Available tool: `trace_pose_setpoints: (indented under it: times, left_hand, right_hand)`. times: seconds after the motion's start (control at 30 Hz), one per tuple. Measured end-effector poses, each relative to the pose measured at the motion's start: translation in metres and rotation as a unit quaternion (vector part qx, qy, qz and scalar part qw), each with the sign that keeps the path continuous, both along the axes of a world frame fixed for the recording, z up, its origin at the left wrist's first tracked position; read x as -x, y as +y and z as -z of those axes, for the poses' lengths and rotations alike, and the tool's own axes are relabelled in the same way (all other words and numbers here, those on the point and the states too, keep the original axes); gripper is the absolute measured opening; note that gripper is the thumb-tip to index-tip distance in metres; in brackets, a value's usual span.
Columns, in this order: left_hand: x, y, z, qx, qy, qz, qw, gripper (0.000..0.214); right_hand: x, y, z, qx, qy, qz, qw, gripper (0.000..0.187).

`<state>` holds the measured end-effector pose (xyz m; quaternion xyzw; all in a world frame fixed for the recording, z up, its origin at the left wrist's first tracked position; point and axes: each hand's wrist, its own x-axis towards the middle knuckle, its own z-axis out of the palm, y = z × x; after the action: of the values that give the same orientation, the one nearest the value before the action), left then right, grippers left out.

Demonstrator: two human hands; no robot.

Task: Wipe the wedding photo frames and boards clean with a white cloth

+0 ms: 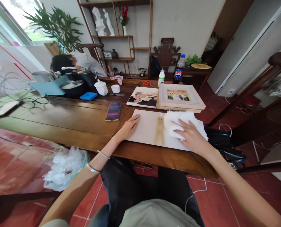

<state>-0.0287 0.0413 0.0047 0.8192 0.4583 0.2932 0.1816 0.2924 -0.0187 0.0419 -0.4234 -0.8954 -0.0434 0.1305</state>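
Observation:
A white board (146,127) lies face down on the wooden table (67,121), with a pale wooden stand piece (158,130) fixed down its middle. My left hand (129,126) rests flat on the board's left edge, fingers stretched out. My right hand (190,135) presses down on a white cloth (178,121) spread over the board's right part, fingers spread on top of it. A white picture frame (179,97) holding a photo lies just behind the board. A loose photo print (144,97) sits to its left.
A phone (113,111) lies left of the board. Teapot (101,87), cup (115,89), black pots and a blue box stand further back. A cola bottle (179,73), white bottle and scissors are behind the frame. Another person sits at the far left. A plastic bag (64,167) is on the floor.

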Motion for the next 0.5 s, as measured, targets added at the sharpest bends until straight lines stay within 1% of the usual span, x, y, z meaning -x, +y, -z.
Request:
trace_pose_setpoints:
  times: [0.13,0.2,0.23,0.27,0.33,0.5]
  left_hand:
    - [0.000,0.000,-0.001,0.006,-0.009,0.001,1.000,0.045]
    - [0.000,0.000,-0.001,0.007,-0.017,0.004,1.000,0.044]
    - [0.000,0.000,-0.001,0.007,-0.018,0.004,1.000,0.044]
    - [0.000,0.001,-0.001,0.008,-0.017,0.004,1.000,0.044]
    - [0.000,0.001,0.000,0.011,-0.012,0.003,1.000,0.044]
    - [0.000,0.002,0.000,0.006,0.006,0.001,1.000,0.045]
  right_hand:
    - [0.011,-0.058,-0.018,0.046,-0.011,-0.045,0.998,0.058]
    - [0.012,-0.076,-0.026,0.065,-0.019,-0.058,0.996,0.059]
    - [0.011,-0.078,-0.029,0.068,-0.017,-0.062,0.996,0.059]
    - [0.009,-0.076,-0.030,0.068,-0.013,-0.062,0.996,0.058]
    - [0.004,-0.058,-0.029,0.060,-0.007,-0.051,0.997,0.056]
    - [0.001,0.017,-0.010,0.059,-0.013,-0.010,0.998,0.043]
